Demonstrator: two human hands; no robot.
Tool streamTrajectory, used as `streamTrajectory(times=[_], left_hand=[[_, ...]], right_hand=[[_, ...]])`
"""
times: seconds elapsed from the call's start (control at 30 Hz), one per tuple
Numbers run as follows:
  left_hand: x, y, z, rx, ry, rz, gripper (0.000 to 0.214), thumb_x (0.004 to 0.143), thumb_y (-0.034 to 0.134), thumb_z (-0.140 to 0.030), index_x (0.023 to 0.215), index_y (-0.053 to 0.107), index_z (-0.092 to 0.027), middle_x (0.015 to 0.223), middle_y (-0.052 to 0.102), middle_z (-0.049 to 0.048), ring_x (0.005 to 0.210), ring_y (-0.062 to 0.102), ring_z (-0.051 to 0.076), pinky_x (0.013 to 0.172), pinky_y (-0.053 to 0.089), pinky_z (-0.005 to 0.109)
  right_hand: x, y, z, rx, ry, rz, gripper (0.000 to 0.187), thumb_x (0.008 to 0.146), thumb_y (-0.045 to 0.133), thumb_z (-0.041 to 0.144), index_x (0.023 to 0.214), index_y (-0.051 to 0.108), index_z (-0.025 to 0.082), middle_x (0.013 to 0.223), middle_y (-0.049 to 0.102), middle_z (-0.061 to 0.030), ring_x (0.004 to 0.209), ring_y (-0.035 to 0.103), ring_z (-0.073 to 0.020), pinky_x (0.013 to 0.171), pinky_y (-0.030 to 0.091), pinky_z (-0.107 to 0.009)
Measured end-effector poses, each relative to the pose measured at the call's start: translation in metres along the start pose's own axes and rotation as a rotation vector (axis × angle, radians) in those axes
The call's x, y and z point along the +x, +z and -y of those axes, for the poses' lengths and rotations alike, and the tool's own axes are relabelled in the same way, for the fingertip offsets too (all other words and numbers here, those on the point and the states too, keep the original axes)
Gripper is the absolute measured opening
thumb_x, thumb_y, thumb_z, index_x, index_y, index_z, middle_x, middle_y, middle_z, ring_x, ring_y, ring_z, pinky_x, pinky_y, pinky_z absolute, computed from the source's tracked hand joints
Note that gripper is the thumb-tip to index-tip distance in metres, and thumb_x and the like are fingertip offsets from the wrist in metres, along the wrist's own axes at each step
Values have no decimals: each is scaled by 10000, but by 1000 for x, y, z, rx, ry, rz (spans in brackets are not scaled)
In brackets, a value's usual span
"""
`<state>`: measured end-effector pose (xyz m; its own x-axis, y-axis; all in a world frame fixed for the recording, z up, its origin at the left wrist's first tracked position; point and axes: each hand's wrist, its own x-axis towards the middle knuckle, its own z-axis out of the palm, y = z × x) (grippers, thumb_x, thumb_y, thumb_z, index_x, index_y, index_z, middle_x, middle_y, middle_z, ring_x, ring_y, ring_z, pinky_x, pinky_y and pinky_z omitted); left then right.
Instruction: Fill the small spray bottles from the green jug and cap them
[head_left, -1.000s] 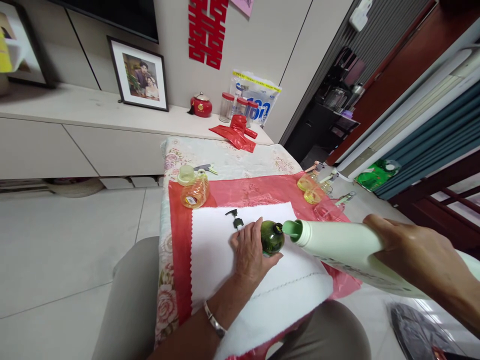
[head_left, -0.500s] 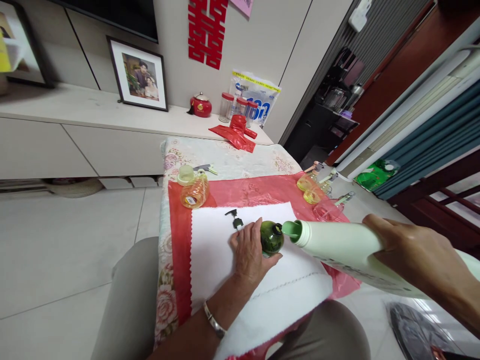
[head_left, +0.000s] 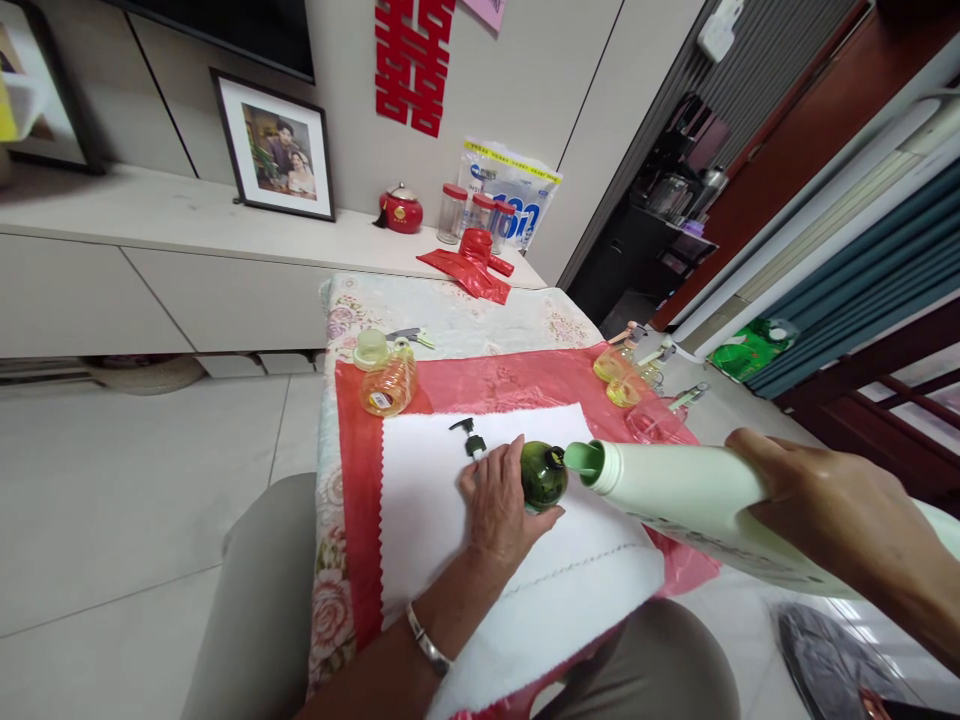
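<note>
My left grip (head_left: 499, 500) is closed around the small green bottle (head_left: 546, 478), which stands upright on the white cloth (head_left: 427, 510) by the near edge of the surface (head_left: 465, 315). My right grip (head_left: 817, 505) clasps the big pale-green jug (head_left: 675, 495), tipped nearly flat, its spout (head_left: 583, 458) just beside the bottle's neck. A black pump head (head_left: 469, 437) lies on the cloth just beyond my left fingers. An orange bottle (head_left: 388, 387) sits near the surface's left edge.

White cloth (head_left: 427, 510) bare left of left hand (head_left: 499, 500); pump head (head_left: 469, 438) just beyond it; orange bottle (head_left: 388, 386) far left; yellow bottles (head_left: 619, 375) crowd far right; pale jug (head_left: 675, 495) in right hand (head_left: 825, 510) bars right side beside green bottle (head_left: 546, 476)
</note>
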<state>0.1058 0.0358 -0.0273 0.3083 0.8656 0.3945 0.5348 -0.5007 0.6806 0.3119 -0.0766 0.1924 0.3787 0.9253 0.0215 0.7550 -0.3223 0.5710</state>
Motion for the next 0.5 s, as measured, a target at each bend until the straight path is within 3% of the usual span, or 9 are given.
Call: streamTrajectory(times=[0.5], left_hand=[[-1,0,0,4,11,-10,999,598,888,-486,1413,380,-211,1291,641,125,1179,593,316,1021,357,496]], right_hand=[[-1,-4,2,-12,11,31,177,700,536,213,858,505,289,736,635,61,635,606,-198,514,265,-272]])
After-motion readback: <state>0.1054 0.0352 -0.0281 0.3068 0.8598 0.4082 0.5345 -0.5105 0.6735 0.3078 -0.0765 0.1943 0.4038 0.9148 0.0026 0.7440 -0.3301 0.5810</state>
